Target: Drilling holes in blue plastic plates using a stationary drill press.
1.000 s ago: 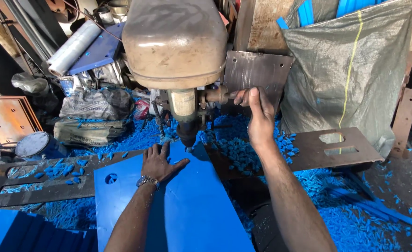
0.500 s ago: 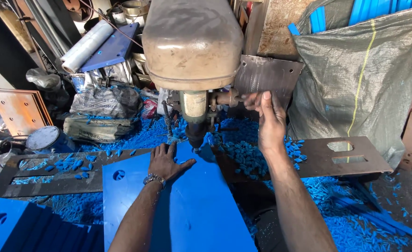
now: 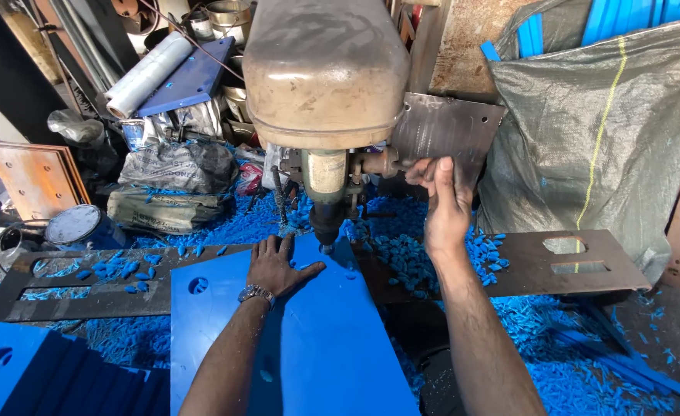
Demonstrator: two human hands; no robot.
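Pressing a stiff, smooth blue sheet (image 3: 309,347) flat under the drill press (image 3: 324,77), the left hand (image 3: 278,266) lies open-palmed near the bit at 12 o'clock; the panel looks light but slippery, best held at its edges. The right hand (image 3: 444,204) curls on the feed lever (image 3: 378,163). Grey sacks (image 3: 174,166) slump at 10 o'clock.

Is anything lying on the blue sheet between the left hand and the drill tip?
Nothing visible. The left hand lies flat on the blue sheet, its thumb pointing toward the drill tip, and the strip of sheet between them is bare. The blue chips lie off to the right, beneath the right hand.
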